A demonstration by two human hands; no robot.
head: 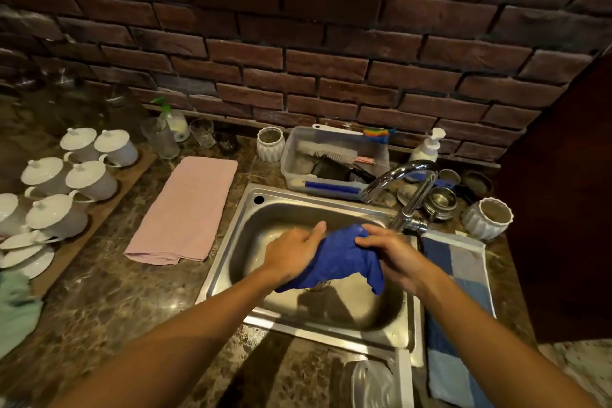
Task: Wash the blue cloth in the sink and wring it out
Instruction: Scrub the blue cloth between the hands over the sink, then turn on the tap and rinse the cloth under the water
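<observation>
Hidden: left hand [291, 253] fingertips, under the cloth [341, 262].
Grip: both hands, right hand [390, 252] included, clutch the cloth.
Sink [251, 219]: cloth held over basin.
Tub [288, 156]: brushes.

Between the left hand [291, 253] and the right hand [392, 253] hangs the blue cloth [341, 263], a soft, matt fabric with a slightly fuzzy nap. Below both hands the sink [331, 311] is brushed steel, smooth with a dull sheen. Just beyond the right hand the tap [410, 185] is polished chrome, bright and mirror-like. Left of the left hand the pink towel [185, 212] is matt woven cloth. It lies on the tabletop [109, 301], which is glossy mottled brown stone. Farther left the lidded cups [66, 182] are smooth, glazed white ceramic. Right of the right hand the patchwork mat [463, 278] is matt cloth. Beyond both hands the plastic tub [291, 156] looks cloudy and translucent, and the wall [331, 60] is rough, matt red-brown brick.
</observation>
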